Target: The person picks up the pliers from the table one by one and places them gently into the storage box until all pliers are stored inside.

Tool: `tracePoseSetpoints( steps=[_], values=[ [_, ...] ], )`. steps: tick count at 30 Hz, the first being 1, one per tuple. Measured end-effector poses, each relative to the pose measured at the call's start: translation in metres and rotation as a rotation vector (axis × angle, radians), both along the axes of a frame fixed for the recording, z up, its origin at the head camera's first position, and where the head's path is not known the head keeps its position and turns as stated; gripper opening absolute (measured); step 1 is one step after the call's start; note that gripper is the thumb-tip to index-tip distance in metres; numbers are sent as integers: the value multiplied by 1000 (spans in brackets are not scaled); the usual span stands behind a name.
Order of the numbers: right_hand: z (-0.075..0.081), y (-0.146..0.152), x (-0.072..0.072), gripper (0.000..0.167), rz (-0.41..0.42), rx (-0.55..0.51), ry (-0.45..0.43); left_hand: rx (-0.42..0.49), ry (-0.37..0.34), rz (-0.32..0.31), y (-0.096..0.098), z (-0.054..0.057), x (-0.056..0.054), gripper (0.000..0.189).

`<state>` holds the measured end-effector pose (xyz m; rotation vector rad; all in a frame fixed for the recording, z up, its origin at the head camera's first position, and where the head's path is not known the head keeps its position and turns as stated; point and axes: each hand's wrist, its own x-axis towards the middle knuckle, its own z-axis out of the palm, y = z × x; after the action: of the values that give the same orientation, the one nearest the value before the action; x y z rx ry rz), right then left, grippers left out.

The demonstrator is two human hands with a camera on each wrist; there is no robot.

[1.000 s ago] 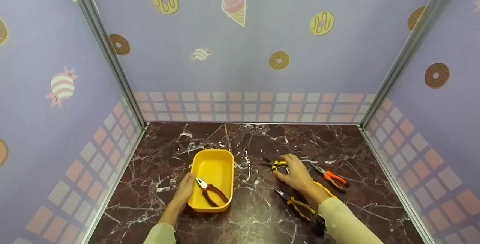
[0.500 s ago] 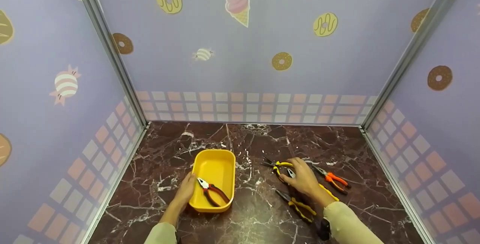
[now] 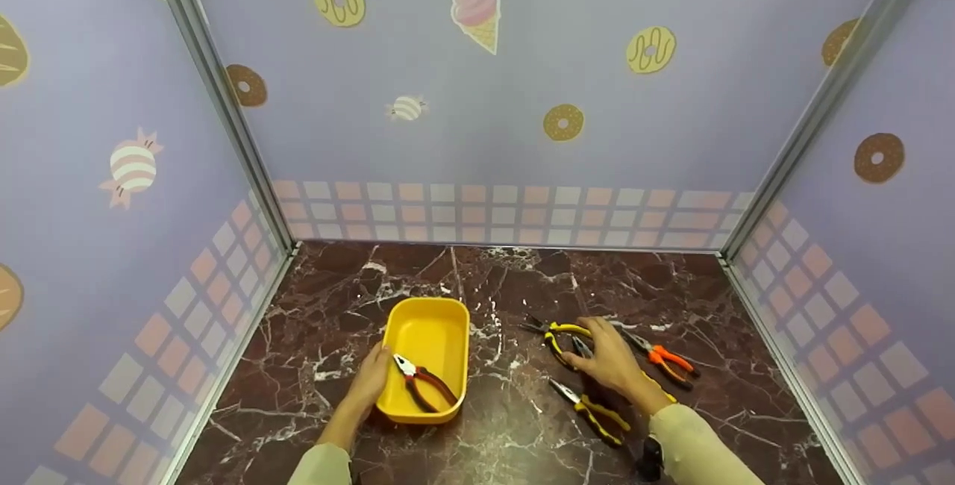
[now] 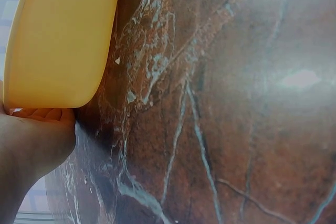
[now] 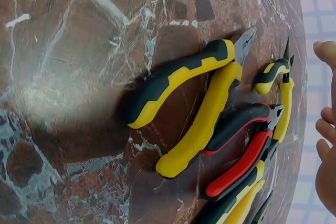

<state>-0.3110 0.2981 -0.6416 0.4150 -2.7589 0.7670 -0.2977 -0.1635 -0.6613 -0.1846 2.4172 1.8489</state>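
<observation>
My left hand (image 3: 368,378) grips the left wall of a yellow box (image 3: 427,304), fingers against the outside in the left wrist view. Inside the box lie red-and-black pliers (image 3: 430,386). My right hand (image 3: 613,358) hovers over several pliers, fingers spread and slightly bent, holding nothing. Just left of it are yellow-and-black pliers (image 3: 558,337). Beneath it, red-and-black pliers (image 5: 244,166) are partly covered in the head view. Nearer the front lie yellow-and-black long-nose pliers (image 3: 592,412).
Orange-and-black long-nose pliers (image 3: 666,360) lie right of my right hand. Another yellow-and-black handle (image 5: 244,199) shows below the red one in the right wrist view. Patterned walls (image 3: 477,134) with metal posts enclose the dark marbled tabletop (image 3: 507,425) on three sides.
My right hand has drawn slightly right and back, uncovering the jaws of the pliers under it. The left hand and the box stay in place; the head view has shifted slightly.
</observation>
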Motion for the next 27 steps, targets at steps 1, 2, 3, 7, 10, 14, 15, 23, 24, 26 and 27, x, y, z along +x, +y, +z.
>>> tracePoseSetpoints(
  steps=[1,2,3,7,10,14,15,23,24,26,27],
  values=[
    [-2,1,0,75,-1,-1,-3,2,-1,1,0,0,0,56],
    [-4,2,-1,76,-3,-1,-7,-2,1,0,0,1,0,56],
    [-6,2,-1,76,-3,-2,-13,-3,-1,1,0,0,0,56],
    [-13,6,-2,80,-18,-4,-35,-5,2,3,0,0,0,57],
    [-18,8,-2,84,-31,1,-51,-2,0,5,0,0,1,56],
    [-22,12,-2,87,-36,-9,-51,10,-3,6,0,-1,-1,56],
    [-23,14,-1,88,-35,-14,-54,12,-2,4,0,-1,-1,57],
    [-28,14,-2,91,-58,-21,-86,0,-2,2,-3,-1,-1,57],
    [-28,13,-2,91,-61,-16,-85,-2,3,4,-3,-1,-1,56],
    [-27,12,-3,93,-66,-8,-88,-1,11,4,-3,-2,-1,56],
    [-27,11,-3,93,-66,-4,-90,-1,16,3,-2,-2,0,55]
  ],
)
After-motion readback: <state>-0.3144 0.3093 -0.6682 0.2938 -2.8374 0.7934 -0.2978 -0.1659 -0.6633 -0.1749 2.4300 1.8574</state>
